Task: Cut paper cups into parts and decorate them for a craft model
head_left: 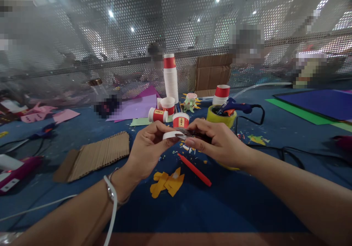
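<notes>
Held in front of me, my left hand [147,147] is closed with thumb and fingers on a curved white paper piece [171,135]. My right hand [217,140] grips scissors, mostly hidden by the fingers; their grey blades [181,133] meet the edge of the white piece. Just behind the hands stands a red-and-white paper cup [180,119]. Below them lie a red pen-like stick [195,169], orange paper cut-outs [167,182] and small paper scraps [188,148].
A tall stack of paper cups [171,80] rises at the back, near a tipped cup [158,115]. Right of centre, a blue glue gun [242,107] rests on a yellow tape roll [220,118]. Corrugated cardboard [100,156] lies left. Black cables [283,149] cross the blue table [247,209].
</notes>
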The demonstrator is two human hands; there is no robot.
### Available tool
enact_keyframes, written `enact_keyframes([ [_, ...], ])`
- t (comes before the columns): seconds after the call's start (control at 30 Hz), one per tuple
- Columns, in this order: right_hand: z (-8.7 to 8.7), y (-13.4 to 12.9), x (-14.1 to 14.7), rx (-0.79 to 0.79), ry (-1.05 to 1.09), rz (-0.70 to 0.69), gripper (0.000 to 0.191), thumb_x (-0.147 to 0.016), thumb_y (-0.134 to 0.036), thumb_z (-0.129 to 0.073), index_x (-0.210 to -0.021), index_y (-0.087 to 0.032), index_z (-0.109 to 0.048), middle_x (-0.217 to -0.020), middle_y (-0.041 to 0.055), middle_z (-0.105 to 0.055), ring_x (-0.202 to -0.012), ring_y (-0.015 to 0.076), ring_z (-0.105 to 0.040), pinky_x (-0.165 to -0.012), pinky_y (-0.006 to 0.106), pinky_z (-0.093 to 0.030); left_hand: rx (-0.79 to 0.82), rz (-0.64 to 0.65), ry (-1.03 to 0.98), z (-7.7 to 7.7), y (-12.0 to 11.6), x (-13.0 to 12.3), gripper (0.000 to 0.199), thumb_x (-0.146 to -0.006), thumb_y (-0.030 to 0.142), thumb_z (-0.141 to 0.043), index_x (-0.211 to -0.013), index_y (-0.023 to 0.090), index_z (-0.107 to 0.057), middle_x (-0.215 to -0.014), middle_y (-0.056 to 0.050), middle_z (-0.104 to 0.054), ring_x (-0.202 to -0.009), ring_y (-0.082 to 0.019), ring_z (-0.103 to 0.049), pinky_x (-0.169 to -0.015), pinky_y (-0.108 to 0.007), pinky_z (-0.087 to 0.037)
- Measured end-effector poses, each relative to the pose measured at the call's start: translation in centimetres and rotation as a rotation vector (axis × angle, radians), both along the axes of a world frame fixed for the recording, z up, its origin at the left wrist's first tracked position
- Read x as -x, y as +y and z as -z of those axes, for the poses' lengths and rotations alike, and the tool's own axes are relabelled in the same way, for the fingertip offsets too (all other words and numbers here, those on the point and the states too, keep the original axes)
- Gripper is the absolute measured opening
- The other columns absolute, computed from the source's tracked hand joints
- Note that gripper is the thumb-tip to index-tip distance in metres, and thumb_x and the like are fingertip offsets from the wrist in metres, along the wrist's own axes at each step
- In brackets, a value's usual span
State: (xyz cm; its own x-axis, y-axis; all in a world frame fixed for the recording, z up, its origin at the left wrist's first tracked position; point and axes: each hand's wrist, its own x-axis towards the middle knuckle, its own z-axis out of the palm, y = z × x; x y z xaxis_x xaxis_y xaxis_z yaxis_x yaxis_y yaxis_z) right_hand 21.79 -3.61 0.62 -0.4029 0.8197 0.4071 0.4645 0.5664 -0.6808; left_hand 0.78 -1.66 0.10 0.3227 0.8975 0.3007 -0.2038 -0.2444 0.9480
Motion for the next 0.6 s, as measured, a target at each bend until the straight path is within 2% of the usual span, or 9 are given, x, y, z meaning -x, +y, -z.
enact_keyframes([
  [0.23, 0.07, -0.04, 0.07, -0.094, -0.084, 0.021, 0.039, -0.096, -0.052, -0.055, -0.099, -0.014, -0.064, -0.072, 0.0013, -0.057, -0.059, 0.0124, -0.048, -0.054, 0.027, -0.035, -0.014, 0.054, -0.028, 0.21, -0.03, -0.1, 0.012, -0.075, 0.022, -0.086, -0.079, 0.021, -0.075, -0.083, 0.001, -0.079, -0.078, -0.01, -0.07, -0.074, -0.019, -0.054],
  [0.5, 0.27, -0.05, 0.17, -0.243, -0.044, -0.012, 0.029, -0.097, -0.043, -0.059, -0.093, -0.015, -0.062, -0.064, -0.0051, -0.049, -0.051, 0.0073, -0.042, -0.051, 0.023, -0.031, 0.093, 0.064, -0.102, 0.26, -0.18, -0.41, 0.023, -0.06, 0.017, -0.094, -0.071, 0.019, -0.073, -0.074, 0.002, -0.077, -0.07, -0.009, -0.068, -0.068, -0.017, -0.053],
  [0.6, 0.19, -0.18, 0.09, -0.284, -0.059, -0.016, 0.027, -0.097, -0.042, -0.06, -0.091, -0.015, -0.062, -0.066, -0.0046, -0.05, -0.052, 0.0071, -0.042, -0.051, 0.022, -0.031, 0.119, 0.078, -0.11, 0.22, -0.21, -0.44, 0.023, -0.06, 0.017, -0.094, -0.07, 0.019, -0.074, -0.073, 0.002, -0.077, -0.068, -0.008, -0.068, -0.067, -0.017, -0.053],
])
